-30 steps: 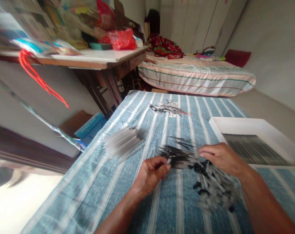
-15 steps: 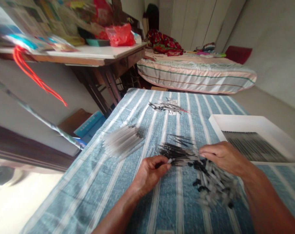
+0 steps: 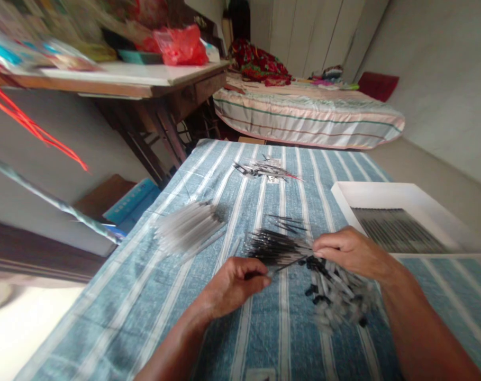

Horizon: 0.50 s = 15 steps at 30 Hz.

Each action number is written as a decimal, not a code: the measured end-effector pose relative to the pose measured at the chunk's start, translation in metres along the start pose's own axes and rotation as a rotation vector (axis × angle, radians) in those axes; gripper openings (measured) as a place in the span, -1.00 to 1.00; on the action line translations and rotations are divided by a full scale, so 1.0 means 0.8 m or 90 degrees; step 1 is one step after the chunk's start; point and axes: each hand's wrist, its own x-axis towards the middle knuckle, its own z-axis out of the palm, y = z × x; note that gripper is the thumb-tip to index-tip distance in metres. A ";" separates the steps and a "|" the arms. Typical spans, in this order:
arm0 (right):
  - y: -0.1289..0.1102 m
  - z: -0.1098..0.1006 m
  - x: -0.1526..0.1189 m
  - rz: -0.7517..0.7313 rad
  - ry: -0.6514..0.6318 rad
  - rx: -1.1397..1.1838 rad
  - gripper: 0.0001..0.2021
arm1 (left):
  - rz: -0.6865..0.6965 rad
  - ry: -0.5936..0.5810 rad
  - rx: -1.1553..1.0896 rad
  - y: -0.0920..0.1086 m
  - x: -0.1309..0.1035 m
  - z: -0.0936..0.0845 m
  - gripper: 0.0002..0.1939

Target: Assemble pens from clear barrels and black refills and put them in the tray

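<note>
With your right hand point(image 3: 349, 253) nearly closed, you are pinching what seems a thin dark rod point(image 3: 290, 263), pointing it toward your left hand point(image 3: 234, 286), whose fingertips are apparently pinching a pale piece point(image 3: 269, 274), while the dark pile point(image 3: 270, 246) is lying just beyond, probably for easy picking.

Pass: btw far pile point(image 3: 264, 169) & blk rods point(image 3: 272, 246) | obst R: wht box point(image 3: 387, 194)
</note>
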 end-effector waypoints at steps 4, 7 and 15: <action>-0.003 0.006 0.004 -0.005 -0.010 0.031 -0.78 | 0.016 0.000 0.006 0.002 0.000 -0.002 -0.77; -0.014 0.020 0.008 -0.033 -0.007 0.041 -0.78 | 0.023 -0.006 -0.012 0.003 0.000 0.001 -0.77; -0.021 0.030 0.010 0.030 0.003 0.005 -0.79 | 0.061 0.046 -0.217 0.008 -0.003 0.005 -0.78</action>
